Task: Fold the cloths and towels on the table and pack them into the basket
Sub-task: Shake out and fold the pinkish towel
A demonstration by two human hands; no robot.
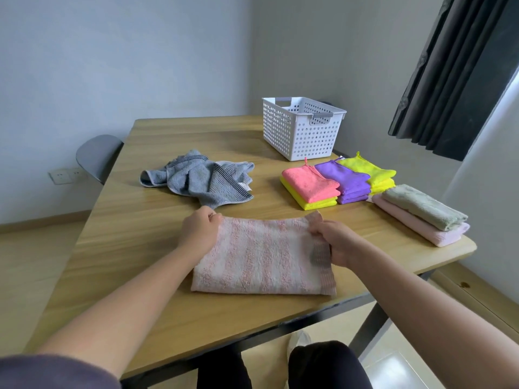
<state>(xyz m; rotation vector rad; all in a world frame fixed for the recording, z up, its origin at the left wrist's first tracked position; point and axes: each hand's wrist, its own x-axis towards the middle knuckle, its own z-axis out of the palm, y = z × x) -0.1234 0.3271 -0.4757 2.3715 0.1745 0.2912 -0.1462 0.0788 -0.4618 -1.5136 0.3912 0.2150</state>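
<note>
Pinching far corners of pink striped towel (264,259) w/ L hand (200,230) & R hand (341,242), w/ fingers curled & clamped on fabric edge, prob. to keep layers squared for next fold. Lying flat at near edge of table (157,226), folded already, fluffy, pale pink/white bands, darker hem at R. Leaving grey towel (202,178) crumpled beyond; basket (300,130) at far side, nothing seen inside.

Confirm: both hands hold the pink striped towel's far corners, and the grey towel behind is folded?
No: the head view shows the grey towel crumpled, unfolded. The left hand and right hand do hold the far corners of the pink striped towel.
</note>
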